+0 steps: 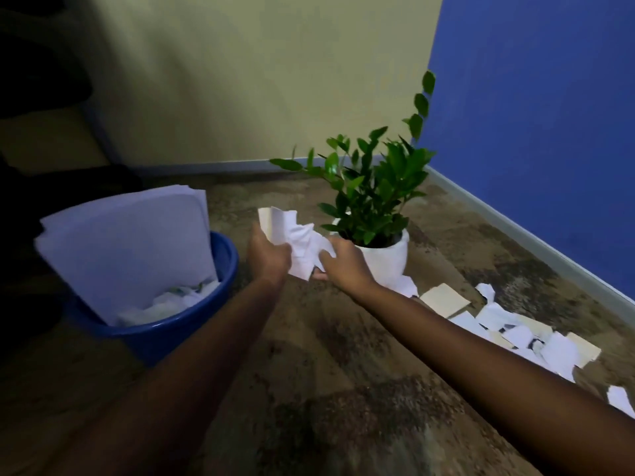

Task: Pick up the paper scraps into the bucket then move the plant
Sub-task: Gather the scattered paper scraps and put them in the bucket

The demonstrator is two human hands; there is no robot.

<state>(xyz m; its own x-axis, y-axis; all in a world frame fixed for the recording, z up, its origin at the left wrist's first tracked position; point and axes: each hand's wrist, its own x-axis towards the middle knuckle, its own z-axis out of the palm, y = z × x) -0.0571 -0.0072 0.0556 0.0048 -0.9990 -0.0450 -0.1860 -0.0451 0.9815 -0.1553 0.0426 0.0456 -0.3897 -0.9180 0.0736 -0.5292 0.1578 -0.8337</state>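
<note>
1. Nearest us, on our right, loose paper scraps [515, 333] lay strewn over the mottled carpet [343, 389]. White and cream pieces overlapped in a trail toward the pot.
2. To our left stood the blue bucket [165, 338], with large white sheets [127, 249] leaning upright inside it and crumpled paper at its bottom.
3. Between bucket and plant we held a wad of scraps [302, 245] off the floor. Our left hand [268, 255] curled its fingers round one side and our right hand [347, 266] gripped the other.
4. We judged the wad light, soft and apt to shed pieces, so best squeezed from both sides.
5. Just behind our right hand stood the potted plant [371, 187] in its round white pot [390, 261]. One scrap lay at the pot's foot, touching it or merely beside it; our arm hid which.
6. The pot looked heavier and breakable, so we would take it by its body with both hands, not by the stems.
7. Farthest off, the cream wall [257, 80] met the blue wall [532, 132].
</note>
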